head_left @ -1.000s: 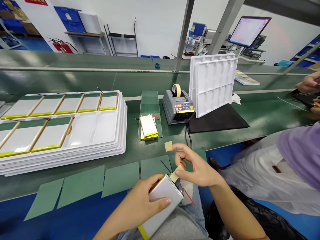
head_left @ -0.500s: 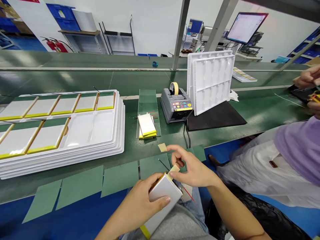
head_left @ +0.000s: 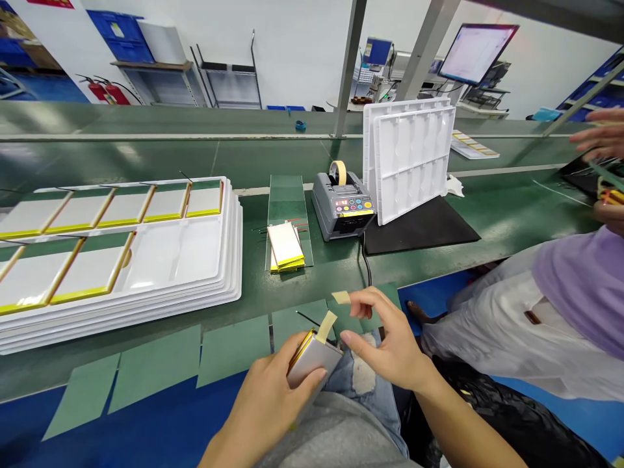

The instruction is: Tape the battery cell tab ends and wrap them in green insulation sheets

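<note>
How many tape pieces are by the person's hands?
2: one tape piece is on the silver pack in the left hand; another is on a finger of the right hand. More could be hidden.

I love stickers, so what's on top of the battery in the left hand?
A yellow tape strip rises from the silver battery, near a black wire. Whatever the tape and left hand cover can't be seen.

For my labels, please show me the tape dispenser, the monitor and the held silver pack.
Tape dispenser (head_left: 344, 207), head view, on its control panel.
Monitor (head_left: 478, 53), head view, mid-screen.
Silver pack (head_left: 314, 357), head view, broad face.
</note>
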A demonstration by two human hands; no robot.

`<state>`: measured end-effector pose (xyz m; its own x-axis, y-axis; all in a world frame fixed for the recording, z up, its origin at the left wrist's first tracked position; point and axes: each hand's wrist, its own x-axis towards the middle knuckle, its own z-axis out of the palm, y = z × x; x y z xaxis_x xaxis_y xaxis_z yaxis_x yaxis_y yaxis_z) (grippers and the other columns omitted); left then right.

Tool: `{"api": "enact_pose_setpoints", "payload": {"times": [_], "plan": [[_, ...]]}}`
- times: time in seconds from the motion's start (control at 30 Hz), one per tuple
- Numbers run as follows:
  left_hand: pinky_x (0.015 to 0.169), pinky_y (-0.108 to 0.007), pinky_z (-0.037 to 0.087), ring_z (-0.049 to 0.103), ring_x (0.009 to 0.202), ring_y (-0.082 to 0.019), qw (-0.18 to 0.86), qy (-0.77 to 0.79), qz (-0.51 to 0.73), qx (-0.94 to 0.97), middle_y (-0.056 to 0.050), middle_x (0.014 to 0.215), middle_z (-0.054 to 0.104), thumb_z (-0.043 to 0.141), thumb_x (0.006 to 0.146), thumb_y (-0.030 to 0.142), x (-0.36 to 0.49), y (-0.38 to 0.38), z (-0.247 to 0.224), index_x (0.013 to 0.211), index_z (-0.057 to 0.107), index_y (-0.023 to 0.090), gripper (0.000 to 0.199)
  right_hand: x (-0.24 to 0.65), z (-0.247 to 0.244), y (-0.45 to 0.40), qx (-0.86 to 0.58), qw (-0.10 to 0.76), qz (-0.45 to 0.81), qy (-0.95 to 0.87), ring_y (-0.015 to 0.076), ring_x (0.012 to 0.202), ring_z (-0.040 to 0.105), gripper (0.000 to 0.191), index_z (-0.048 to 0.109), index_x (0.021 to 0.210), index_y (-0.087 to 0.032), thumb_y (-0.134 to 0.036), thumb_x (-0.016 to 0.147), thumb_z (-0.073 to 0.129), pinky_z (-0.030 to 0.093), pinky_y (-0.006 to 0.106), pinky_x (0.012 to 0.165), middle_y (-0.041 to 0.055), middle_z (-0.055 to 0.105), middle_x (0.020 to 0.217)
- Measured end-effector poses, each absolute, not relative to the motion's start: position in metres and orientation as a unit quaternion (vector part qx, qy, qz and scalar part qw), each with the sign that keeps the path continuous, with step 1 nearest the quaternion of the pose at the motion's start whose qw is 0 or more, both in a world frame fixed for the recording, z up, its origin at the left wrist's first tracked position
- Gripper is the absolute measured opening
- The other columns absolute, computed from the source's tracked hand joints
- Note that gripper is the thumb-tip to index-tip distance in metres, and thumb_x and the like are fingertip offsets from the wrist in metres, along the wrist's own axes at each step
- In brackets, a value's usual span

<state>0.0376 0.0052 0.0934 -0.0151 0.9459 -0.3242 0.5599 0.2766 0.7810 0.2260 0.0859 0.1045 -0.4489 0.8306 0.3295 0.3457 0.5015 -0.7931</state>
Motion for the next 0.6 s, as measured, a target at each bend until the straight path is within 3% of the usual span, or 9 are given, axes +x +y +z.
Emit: {"api": "enact_pose_setpoints", "payload": {"times": [0.07,0.27,0.5,0.6], "plan": [[0.059,-0.025,0.038,0.057,0.062,-0.021,0.414,0.677,0.229,0.564,0.002,0.074,0.067,0.060,0.078,0.040,0.038,0.006,0.095,0.112,0.058,0.029,0.036,0.226,0.103,0.084,-0.380,0.392,0.331,-0.770,0.0154,0.075,0.048,0.027,0.050,0.101,-0.025,-0.020,0.077,0.062,0.042,0.030,0.069,0.0003,0.054,0.083],[0.056,-0.024,0.038,0.059,0.060,-0.020,0.401,0.652,0.191,0.614,0.000,0.078,0.069,0.054,0.082,0.048,0.036,0.006,0.091,0.118,0.052,0.027,0.041,0.220,0.101,0.076,-0.365,0.435,0.318,-0.759,0.0139,0.073,0.058,0.045,0.042,0.117,-0.028,-0.013,0.079,0.062,0.047,0.029,0.071,-0.0030,0.065,0.078],[0.051,-0.022,0.036,0.060,0.054,-0.018,0.332,0.631,0.207,0.670,0.002,0.072,0.069,0.054,0.084,0.045,0.036,0.003,0.082,0.114,0.054,0.028,0.035,0.213,0.097,0.071,-0.429,0.344,0.417,-0.723,0.0127,0.071,0.058,0.051,0.042,0.117,-0.029,-0.019,0.075,0.067,0.048,0.029,0.072,-0.0048,0.067,0.082],[0.051,-0.021,0.037,0.060,0.053,-0.017,0.308,0.632,0.189,0.685,0.005,0.067,0.067,0.054,0.085,0.043,0.035,0.003,0.080,0.131,0.040,0.030,0.049,0.214,0.096,0.075,-0.414,0.324,0.511,-0.680,0.0119,0.070,0.057,0.047,0.042,0.117,-0.026,-0.018,0.076,0.065,0.048,0.029,0.073,-0.0042,0.064,0.079]]}}
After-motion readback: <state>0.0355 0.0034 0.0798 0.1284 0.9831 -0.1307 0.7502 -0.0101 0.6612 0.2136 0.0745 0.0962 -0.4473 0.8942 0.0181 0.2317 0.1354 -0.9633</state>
